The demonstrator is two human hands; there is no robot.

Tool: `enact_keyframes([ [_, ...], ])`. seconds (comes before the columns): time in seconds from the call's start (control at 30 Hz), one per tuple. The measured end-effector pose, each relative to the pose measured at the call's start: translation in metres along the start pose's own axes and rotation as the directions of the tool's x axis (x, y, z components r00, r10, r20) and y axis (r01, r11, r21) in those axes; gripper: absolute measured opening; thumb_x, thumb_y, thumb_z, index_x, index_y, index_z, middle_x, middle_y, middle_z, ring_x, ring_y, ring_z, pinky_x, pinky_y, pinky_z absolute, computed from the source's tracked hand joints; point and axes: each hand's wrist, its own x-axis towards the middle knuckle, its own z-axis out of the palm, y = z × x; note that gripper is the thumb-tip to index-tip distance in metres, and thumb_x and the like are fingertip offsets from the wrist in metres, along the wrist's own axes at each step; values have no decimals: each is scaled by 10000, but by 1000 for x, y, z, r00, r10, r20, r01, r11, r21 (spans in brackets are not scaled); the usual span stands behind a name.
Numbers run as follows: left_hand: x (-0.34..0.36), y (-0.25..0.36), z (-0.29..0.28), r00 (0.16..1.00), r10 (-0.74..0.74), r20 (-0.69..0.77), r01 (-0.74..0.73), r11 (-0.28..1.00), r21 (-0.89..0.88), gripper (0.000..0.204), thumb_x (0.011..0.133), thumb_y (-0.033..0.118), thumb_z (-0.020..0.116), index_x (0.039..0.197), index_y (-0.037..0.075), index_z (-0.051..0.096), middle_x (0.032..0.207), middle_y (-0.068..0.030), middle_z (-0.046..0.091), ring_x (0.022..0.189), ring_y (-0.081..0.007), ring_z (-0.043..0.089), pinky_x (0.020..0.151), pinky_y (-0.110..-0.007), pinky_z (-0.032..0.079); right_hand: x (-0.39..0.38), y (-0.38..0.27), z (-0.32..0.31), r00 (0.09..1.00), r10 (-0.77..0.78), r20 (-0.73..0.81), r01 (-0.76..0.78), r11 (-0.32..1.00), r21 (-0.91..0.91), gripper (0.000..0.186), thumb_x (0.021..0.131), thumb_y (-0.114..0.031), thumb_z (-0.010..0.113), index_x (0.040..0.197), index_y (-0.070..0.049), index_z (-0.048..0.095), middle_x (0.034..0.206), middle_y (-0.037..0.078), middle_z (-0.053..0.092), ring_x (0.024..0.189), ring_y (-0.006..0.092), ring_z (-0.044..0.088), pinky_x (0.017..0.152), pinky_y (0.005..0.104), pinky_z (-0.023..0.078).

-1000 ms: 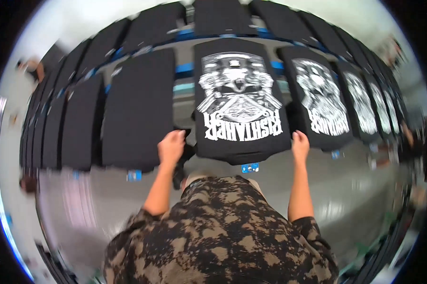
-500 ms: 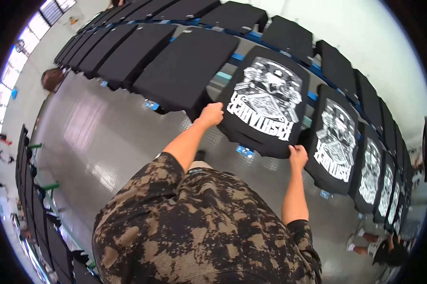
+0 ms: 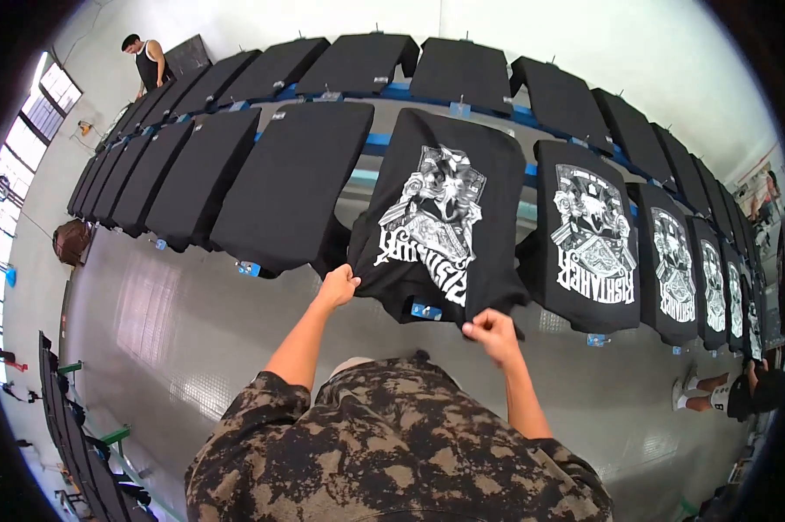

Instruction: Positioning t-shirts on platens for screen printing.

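My left hand (image 3: 338, 285) pinches the printed black shirt's (image 3: 445, 217) bottom corner. My right hand (image 3: 490, 331) pinches its hem nearby.

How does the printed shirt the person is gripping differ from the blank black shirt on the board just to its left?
The gripped printed shirt carries a large white graphic; the blank shirt shows plain black. The printed shirt's lower hem is bunched and pinched by the left hand and right hand; the blank shirt lies flat and smooth, untouched. Both are black and stretched over boards in the same row.
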Motion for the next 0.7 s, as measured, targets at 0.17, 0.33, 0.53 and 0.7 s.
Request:
enact_keyframes([
  [0.17,-33,17,-13,956,164,242,-162,986,-31,259,781,186,620,714,19,434,650,-109,501,626,-187,480,586,-352,403,-43,68,-28,952,307,-3,-298,928,222,133,731,-80,699,760,-34,577,703,-23,555,636,52,486,585,204,386],
  [0.33,-108,50,-150,664,451,596,-212,878,-429,334,801,205,616,656,35,369,583,5,332,575,-88,315,485,-284,307,-93,31,-29,971,164,175,-238,760,605,386,773,-233,660,1071,-5,569,1019,97,616,889,192,601,821,326,470],
  [0.53,-178,-16,-308,273,923,-269,-326,-175,-929,364,620,-37,566,523,111,248,429,-35,372,366,-152,356,379,-329,254,-93,125,-31,624,561,-544,-274,809,521,522,855,-452,516,1173,-37,504,1113,79,578,987,229,546,844,422,427],
  [0.7,-239,-102,-336,605,429,-670,-642,-235,-730,234,664,21,514,625,113,303,586,-49,479,518,-170,480,459,-300,369,-67,142,43,902,395,-172,-206,745,634,521,867,-495,421,1179,-85,496,1076,86,563,1006,237,526,899,376,407],
])
